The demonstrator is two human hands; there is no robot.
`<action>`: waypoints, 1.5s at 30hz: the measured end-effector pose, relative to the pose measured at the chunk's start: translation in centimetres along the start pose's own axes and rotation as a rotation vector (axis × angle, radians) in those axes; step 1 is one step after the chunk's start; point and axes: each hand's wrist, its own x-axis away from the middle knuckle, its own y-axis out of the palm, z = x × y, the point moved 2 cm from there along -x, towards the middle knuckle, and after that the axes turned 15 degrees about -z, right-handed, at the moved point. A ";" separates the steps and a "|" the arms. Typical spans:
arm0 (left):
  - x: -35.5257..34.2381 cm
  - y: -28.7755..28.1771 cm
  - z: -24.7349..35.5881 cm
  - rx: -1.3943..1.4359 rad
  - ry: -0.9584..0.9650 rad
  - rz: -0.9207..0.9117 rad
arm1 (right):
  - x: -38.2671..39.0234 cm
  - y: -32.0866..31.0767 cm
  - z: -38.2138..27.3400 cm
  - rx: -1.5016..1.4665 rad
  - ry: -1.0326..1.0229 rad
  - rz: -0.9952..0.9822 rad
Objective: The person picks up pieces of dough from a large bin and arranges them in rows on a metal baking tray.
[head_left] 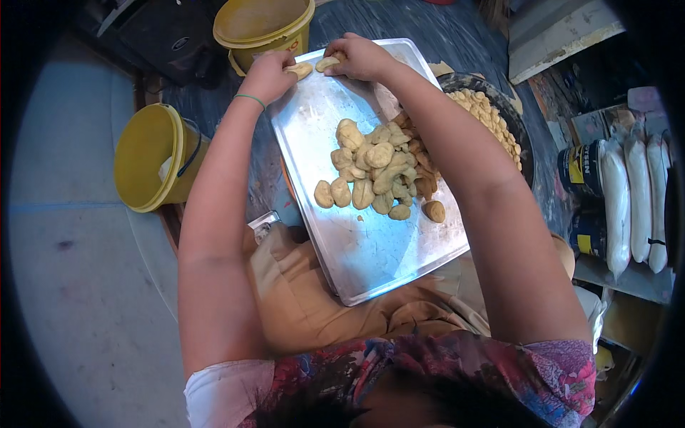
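At the far end of a metal tray [307,214], my left hand [275,78] has its fingers closed on a pale tan, flattened oval lump [300,70]. Just right of it, my right hand [351,58] pinches a second such lump [326,63]. Both hands are low over the tray's top edge. A heap of similar soft-looking lumps [378,157], some yellowish, some darker brown, covers the middle of the tray, with a single brown one [434,211] at its lower right. The tray lies tilted over my lap, and my right forearm hides part of it.
A yellow bucket [253,21] stands behind the tray, another [139,160] at left. A dark round pan [526,157] of small tan pieces sits right of the tray on dark sheeting [349,21]. Tins [578,171] and long white bags [635,200] fill a shelf at the right.
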 end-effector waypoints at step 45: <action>2.3 3.4 8.5 0.172 0.428 -0.572 | 4.8 -3.2 10.3 -0.357 0.083 0.430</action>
